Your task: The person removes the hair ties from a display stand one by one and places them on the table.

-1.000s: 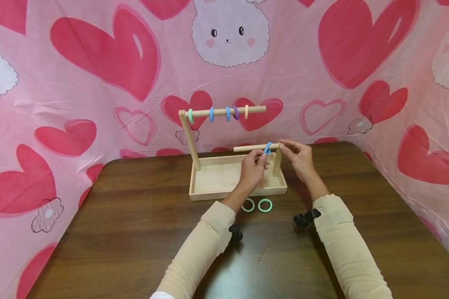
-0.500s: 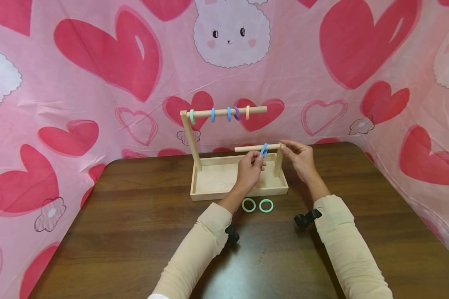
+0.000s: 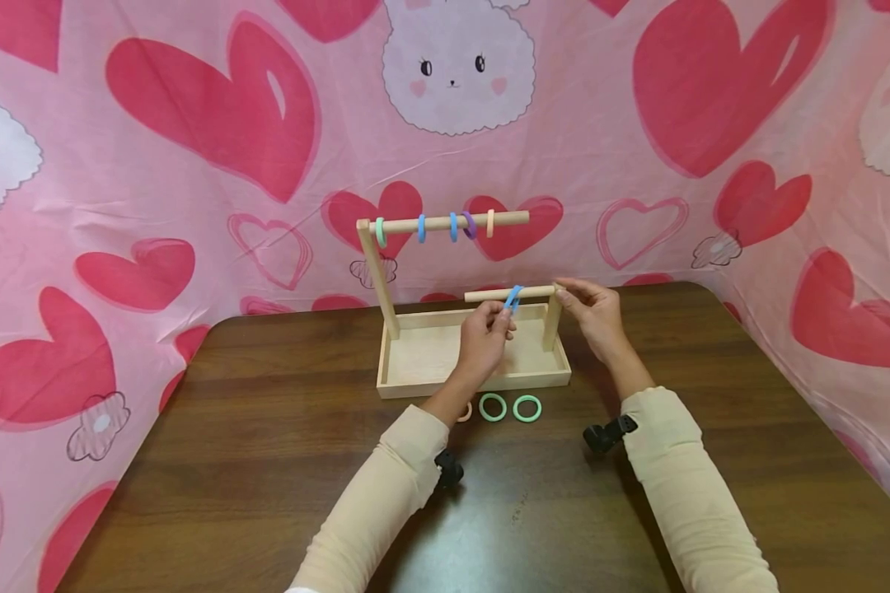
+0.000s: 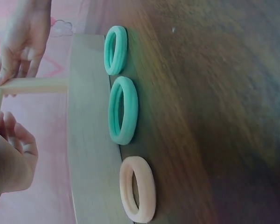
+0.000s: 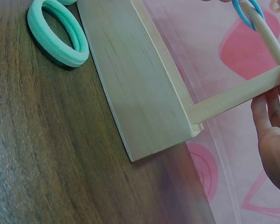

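My left hand (image 3: 484,336) pinches a blue hair tie (image 3: 514,296) between thumb and fingers. The tie loops around the lower rod (image 3: 484,296) of a wooden stand, part-way along it. At the right end of that rod, my right hand (image 3: 596,317) grips the top of the short post (image 3: 552,325) with thumb and fingertips. Both hands also show in the left wrist view, where the tie is out of sight. In the right wrist view, fingers hold the post's upper end, and the blue loop hangs on the rod.
The stand's upper rod (image 3: 437,222) carries several hair ties: mint (image 3: 381,233), blue, purple (image 3: 470,225) and peach. Two mint hair ties (image 4: 123,112) and a peach one (image 4: 150,186) lie on the table before the tray (image 3: 415,389). A heart-patterned cloth hangs behind.
My left hand has slid the blue hair tie leftward along the lower rod, away from the post. The peach tie on the table now shows beside the left wrist. My right hand stays put.
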`<state>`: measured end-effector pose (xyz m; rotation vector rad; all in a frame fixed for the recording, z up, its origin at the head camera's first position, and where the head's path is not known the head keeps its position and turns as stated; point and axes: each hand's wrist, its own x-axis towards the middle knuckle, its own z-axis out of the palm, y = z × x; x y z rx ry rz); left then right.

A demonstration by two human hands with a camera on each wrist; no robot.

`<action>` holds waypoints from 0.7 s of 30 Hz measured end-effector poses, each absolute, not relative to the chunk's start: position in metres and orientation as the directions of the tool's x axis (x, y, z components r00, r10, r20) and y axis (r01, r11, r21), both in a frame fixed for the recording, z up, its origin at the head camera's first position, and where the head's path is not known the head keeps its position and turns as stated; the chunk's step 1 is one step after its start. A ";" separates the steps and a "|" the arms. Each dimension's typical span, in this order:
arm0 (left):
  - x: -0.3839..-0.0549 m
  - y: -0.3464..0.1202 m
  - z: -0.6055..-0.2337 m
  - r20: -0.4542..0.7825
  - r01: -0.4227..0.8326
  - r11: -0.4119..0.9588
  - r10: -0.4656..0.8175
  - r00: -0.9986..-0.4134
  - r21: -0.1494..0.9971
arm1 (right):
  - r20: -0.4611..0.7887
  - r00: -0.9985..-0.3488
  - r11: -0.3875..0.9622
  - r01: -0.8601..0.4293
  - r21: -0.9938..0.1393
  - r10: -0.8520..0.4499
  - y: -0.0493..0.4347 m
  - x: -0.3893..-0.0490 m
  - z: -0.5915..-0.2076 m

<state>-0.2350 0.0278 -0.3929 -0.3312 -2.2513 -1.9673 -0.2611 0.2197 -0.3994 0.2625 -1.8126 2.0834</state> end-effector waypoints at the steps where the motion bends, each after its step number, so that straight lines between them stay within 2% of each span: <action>1: -0.235 0.027 -0.393 0.245 0.253 0.124 0.076 -0.967 0.960 | 0.373 -0.916 -0.109 -0.390 -0.914 0.150 0.220 -0.261 -0.399; 21: -0.236 0.016 -0.395 0.248 0.253 0.124 0.056 -0.967 0.960 | 0.364 -0.921 -0.115 -0.380 -0.918 0.137 0.220 -0.261 -0.398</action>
